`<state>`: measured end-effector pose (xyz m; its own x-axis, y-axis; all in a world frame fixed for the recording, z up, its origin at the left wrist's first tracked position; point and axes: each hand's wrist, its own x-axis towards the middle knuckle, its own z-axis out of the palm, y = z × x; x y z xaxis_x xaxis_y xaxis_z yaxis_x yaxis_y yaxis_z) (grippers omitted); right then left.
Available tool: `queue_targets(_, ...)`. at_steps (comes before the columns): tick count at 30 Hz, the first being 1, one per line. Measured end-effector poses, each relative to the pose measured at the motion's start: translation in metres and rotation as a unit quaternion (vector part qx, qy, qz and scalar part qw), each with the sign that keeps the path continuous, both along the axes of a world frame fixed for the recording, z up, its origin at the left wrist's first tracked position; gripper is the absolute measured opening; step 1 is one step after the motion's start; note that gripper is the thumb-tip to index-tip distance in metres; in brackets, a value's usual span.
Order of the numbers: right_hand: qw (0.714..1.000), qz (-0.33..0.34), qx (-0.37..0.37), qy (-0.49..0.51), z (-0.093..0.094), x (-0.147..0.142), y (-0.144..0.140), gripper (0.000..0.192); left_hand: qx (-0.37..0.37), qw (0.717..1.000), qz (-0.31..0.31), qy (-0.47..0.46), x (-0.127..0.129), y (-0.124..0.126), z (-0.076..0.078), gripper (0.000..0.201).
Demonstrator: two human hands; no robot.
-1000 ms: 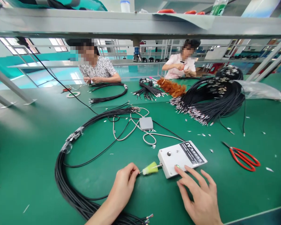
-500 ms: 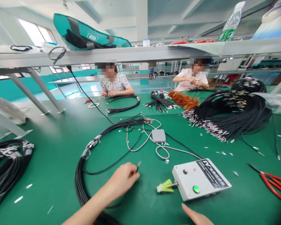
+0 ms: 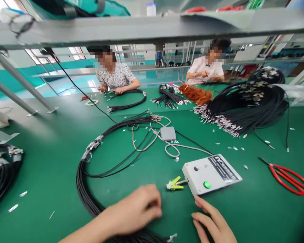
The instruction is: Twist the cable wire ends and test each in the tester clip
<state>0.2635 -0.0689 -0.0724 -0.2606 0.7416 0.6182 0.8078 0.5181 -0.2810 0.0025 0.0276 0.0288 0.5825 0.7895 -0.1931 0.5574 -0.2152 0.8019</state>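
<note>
My left hand (image 3: 139, 207) hangs over the near part of a bundle of black cables (image 3: 84, 187). Its fingers are loosely bent, the thumb stands a little apart from them, and nothing shows in the gap. Stripped cable ends (image 3: 172, 238) stick out below it. At the near edge of a light grey box (image 3: 205, 172), my right hand (image 3: 215, 222) is open, fingers spread. The box has a lit green button (image 3: 207, 184), a knob and a dark label. From its left side a metal rod sticks out with a yellow-green clip (image 3: 176, 184) on it.
Red-handled pliers (image 3: 288, 177) lie at the right. A large heap of black cables (image 3: 243, 104) fills the far right; another bundle (image 3: 5, 172) lies left. A small grey pad (image 3: 168, 133) sits among grey cords. Two people work across the table, beneath a shelf (image 3: 131, 30).
My left hand has let go of a cable end and moved nearer; another cable now curves beside the bundle. More of my right hand shows, and the view has tilted down.
</note>
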Motion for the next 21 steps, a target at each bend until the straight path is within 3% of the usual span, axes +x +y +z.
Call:
queue_targets(3,0.999,0.002,-0.025,0.032,0.016,-0.003,-0.002,0.015,-0.019,0.979,-0.131,0.154,0.002,-0.045,0.003,0.011)
queue_targets(5,0.998,0.007,-0.036,0.047,0.022,-0.006,-0.002,0.016,-0.009,0.979,-0.121,0.165,0.0,-0.053,0.002,0.013)
queue_targets(9,0.995,0.027,-0.07,0.067,0.03,-0.011,-0.002,0.015,-0.025,0.998,-0.047,0.044,-0.009,-0.049,-0.006,0.015)
queue_targets(12,0.989,0.037,-0.099,0.107,0.035,-0.018,-0.001,0.015,0.0,0.999,-0.03,0.02,-0.012,-0.048,-0.008,0.02)
queue_targets(15,0.981,0.057,-0.114,0.143,0.039,-0.029,0.0,0.018,0.054,0.997,-0.035,0.031,-0.014,-0.038,-0.01,0.016)
queue_targets(17,0.98,0.081,-0.118,0.14,0.042,-0.037,0.0,0.023,0.142,0.987,0.017,0.076,-0.018,-0.02,-0.015,0.009)
queue_targets(19,0.98,0.107,-0.121,0.116,0.043,-0.043,0.0,0.024,0.251,0.948,0.107,0.163,-0.027,0.005,-0.023,0.012)
queue_targets(21,0.981,0.122,-0.12,0.095,0.043,-0.045,0.002,0.022,0.297,0.912,0.156,0.236,-0.04,0.031,-0.029,0.01)
